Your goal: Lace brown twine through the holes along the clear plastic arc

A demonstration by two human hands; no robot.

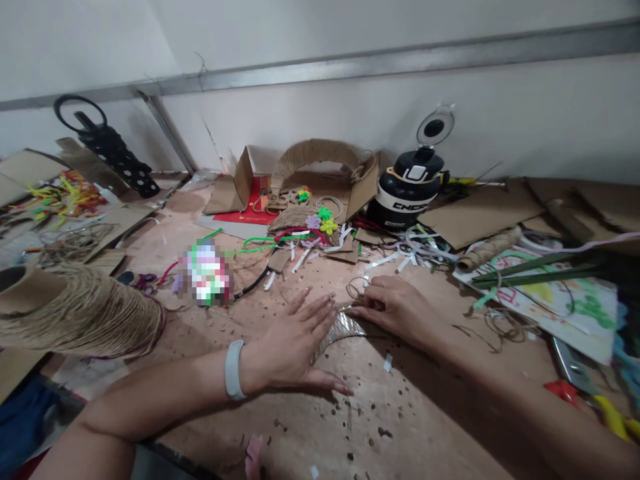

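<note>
Left hand (295, 343) lies spread, gripping nothing, apparently to steady the band (347, 325). Right hand (393, 303) pinches twine (349, 292).

Craft workshop, twine spool (95, 310) on worktable (280, 413), cut cardboard (480, 213), yellow-handled tool (613, 419), paper scraps (400, 257)

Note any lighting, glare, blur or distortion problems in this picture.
Head view: broad dark shadow on the table beside the right forearm; head view: bright glints on the silvery band by the left hand; head view: a pixelated patch hides detail; head view: the twine cone looks stretched, probably from wide-angle distortion.
</note>
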